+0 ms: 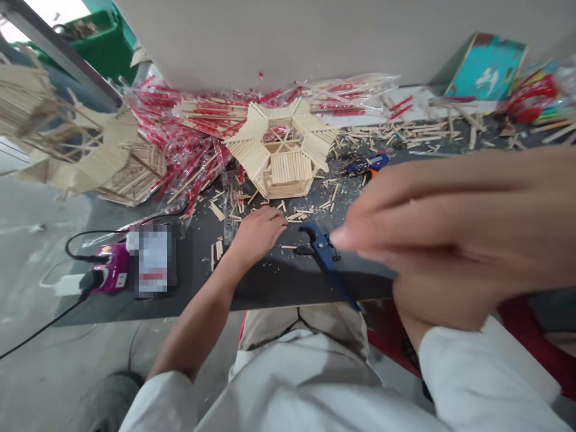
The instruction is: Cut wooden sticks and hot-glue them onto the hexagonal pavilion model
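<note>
From my head view, the right hand [450, 222] looms blurred, half covering a glue gun [366, 165]; its grip looks drawn together, but I can't tell what, if anything, it has. The left hand [261, 231] lies on the counter [279, 288], grip loosely curled, contents hidden. I count one cutter [332, 270] between the hands, and seemingly two stick models: the near model [290, 168] just beyond the left hand, the left model [101, 156] cut off. Clear bags [202, 120] hold red and pale sticks; one cropped green bin [105, 45] holds scraps.
</note>
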{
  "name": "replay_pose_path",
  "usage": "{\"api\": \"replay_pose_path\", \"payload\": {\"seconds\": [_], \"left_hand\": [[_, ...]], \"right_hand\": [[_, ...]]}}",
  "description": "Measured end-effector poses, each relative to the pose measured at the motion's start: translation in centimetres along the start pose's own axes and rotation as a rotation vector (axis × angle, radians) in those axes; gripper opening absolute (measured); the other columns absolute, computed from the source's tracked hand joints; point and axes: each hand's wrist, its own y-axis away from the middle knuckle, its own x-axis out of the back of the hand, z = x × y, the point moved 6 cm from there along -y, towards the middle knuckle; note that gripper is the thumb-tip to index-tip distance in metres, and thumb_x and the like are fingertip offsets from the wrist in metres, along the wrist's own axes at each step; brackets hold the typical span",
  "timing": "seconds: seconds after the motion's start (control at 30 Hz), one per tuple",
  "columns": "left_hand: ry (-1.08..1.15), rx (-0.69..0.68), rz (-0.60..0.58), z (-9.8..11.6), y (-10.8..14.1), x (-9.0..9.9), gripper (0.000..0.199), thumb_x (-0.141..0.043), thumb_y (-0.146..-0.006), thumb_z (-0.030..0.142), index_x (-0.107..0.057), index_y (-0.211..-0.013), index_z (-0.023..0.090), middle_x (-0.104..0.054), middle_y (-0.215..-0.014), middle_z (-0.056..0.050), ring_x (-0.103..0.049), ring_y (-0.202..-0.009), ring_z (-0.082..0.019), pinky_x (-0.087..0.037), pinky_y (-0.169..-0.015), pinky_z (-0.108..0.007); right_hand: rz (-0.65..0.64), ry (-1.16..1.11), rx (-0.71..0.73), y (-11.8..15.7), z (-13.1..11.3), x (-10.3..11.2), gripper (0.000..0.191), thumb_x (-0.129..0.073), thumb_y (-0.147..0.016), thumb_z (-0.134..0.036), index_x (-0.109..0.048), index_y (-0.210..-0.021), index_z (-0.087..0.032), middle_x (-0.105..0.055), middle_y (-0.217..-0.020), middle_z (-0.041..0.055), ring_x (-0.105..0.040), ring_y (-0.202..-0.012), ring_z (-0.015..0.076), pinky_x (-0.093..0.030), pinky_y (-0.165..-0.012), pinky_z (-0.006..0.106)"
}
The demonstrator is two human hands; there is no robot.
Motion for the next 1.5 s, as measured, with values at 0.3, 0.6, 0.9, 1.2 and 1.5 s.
{"api": "replay_pose_path", "payload": {"seconds": [0.3,0.6,0.9,1.2,1.5], "left_hand": [[-0.124,0.016,0.003,0.0,0.0,-0.7,0.023,-0.052,-0.108,0.024,-0.075,-0.108,0.019,-0.072,-0.104,-0.012,-0.065,-0.107,-0.029,-0.054,-0.093,-0.042],[-0.186,-0.019,-0.008,1.4,-0.2,-0.9,0.019,-0.045,-0.104,0.01,-0.063,-0.107,0.018,-0.065,-0.116,-0.015,-0.061,-0.113,-0.032,-0.053,-0.094,-0.045],[0.679,0.031,0.043,2.8,-1.1,0.1,0.022,-0.03,-0.113,0.026,-0.044,-0.13,0.019,-0.064,-0.084,0.0,-0.06,-0.073,-0.016,-0.051,-0.076,-0.031],[1.739,0.261,0.145,6.0,-6.3,-0.9,0.034,-0.063,-0.103,0.051,-0.058,-0.105,0.018,-0.075,-0.087,-0.003,-0.07,-0.061,-0.012,-0.05,-0.057,-0.023],[1.938,0.364,0.204,5.1,-7.0,-1.9,0.017,-0.061,-0.107,0.034,-0.062,-0.108,0.016,-0.08,-0.086,-0.003,-0.072,-0.058,-0.011,-0.053,-0.053,-0.021]], "right_hand": [[-0.049,0.367,0.135,-4.5,5.3,1.1,0.028,-0.066,-0.096,-0.034,-0.078,-0.12,-0.039,-0.08,-0.108,0.0037,-0.074,-0.092,0.0298,-0.058,-0.092,0.049],[-0.108,0.396,-0.02,-6.1,8.9,0.4,0.024,-0.075,-0.09,-0.023,-0.08,-0.113,-0.03,-0.08,-0.1,0.0042,-0.072,-0.085,0.0263,-0.055,-0.085,0.043],[-0.084,0.32,-0.04,-7.1,10.2,-0.1,0.023,-0.075,-0.09,-0.03,-0.082,-0.111,-0.024,-0.079,-0.091,0.0048,-0.072,-0.084,0.0238,-0.053,-0.082,0.038],[-0.027,0.333,-0.039,-8.3,11.3,-1.1,0.023,-0.063,-0.096,-0.026,-0.081,-0.108,-0.021,-0.08,-0.095,0.0072,-0.072,-0.084,0.0238,-0.053,-0.079,0.038],[-0.008,0.211,-0.112,-9.6,12.6,-3.4,0.017,-0.065,-0.094,-0.019,-0.081,-0.1,-0.023,-0.081,-0.098,0.0059,-0.072,-0.087,0.0236,-0.054,-0.083,0.039]]}}
